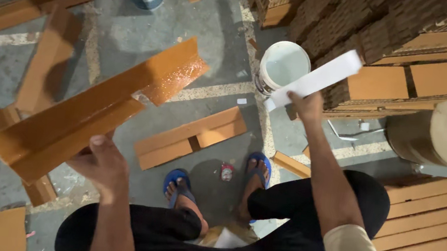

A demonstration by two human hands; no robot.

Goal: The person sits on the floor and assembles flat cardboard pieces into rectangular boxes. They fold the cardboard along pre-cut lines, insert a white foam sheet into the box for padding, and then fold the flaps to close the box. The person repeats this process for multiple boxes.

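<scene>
Wet board (92, 109) gripped by left hand (100, 165); white strip (317, 80) gripped by right hand (306, 104). Hands apart. Slippery board could be dropped on feet (217, 188).

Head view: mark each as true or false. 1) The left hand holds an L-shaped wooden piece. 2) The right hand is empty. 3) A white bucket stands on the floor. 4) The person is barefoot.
1) True: the left hand grips the glossy orange-brown angled piece.
2) False: the right hand holds a white flat strip.
3) True: the white bucket stands beyond that hand.
4) False: blue sandals are on the feet.
</scene>
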